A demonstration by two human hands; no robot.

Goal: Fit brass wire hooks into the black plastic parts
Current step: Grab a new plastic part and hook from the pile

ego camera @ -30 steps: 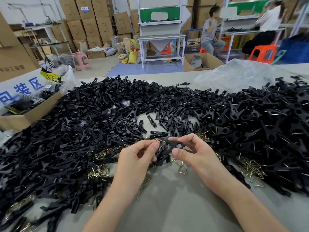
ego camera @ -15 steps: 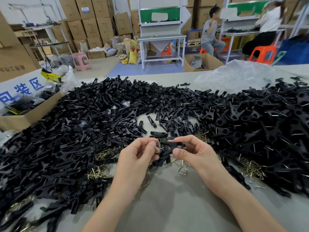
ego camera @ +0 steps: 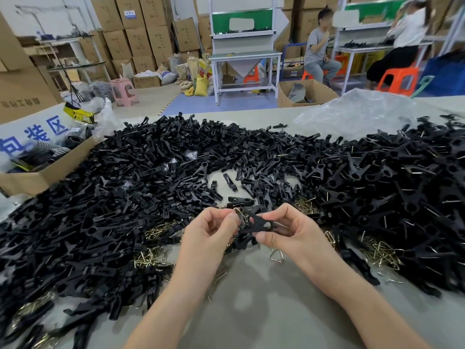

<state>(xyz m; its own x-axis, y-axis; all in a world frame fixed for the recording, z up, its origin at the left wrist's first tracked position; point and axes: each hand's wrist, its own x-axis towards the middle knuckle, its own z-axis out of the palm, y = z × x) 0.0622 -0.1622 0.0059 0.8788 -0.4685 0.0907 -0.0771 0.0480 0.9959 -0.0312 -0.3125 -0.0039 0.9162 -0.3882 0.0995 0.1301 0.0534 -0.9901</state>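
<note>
Heaps of black plastic parts (ego camera: 113, 197) cover most of the grey table (ego camera: 264, 313), and both hands meet low in the middle, just above the bare patch nearest the camera. The left hand (ego camera: 208, 233) has its fingers (ego camera: 231, 218) curled in, with thumb and forefinger pinching a brass wire hook (ego camera: 239, 213) against one end of the held part (ego camera: 256, 221). The right hand (ego camera: 294, 235) grips the other end of that part, with the thumb beneath and curled fingers over the top, beside the round hole in it. The hook touches the plastic, but it is too small to tell whether it is seated. To the right lies a second heap (ego camera: 402, 185) of black parts with thin wire ends showing among them. Loose hooks (ego camera: 377, 253) lie in tangles at the near edges of both heaps, and a single triangular hook (ego camera: 276, 255) lies on the table just below the right thumb. A crumpled clear plastic bag (ego camera: 357, 112) sits at the far right of the table. An open cardboard box (ego camera: 42, 176) stands at the left edge, touching the left heap. Beyond the table, two seated people (ego camera: 318, 46) are at white workbenches, with an orange stool (ego camera: 397, 80) near them, a pink stool (ego camera: 124, 91) further left, and stacked cartons (ego camera: 141, 34) along the back wall.
</note>
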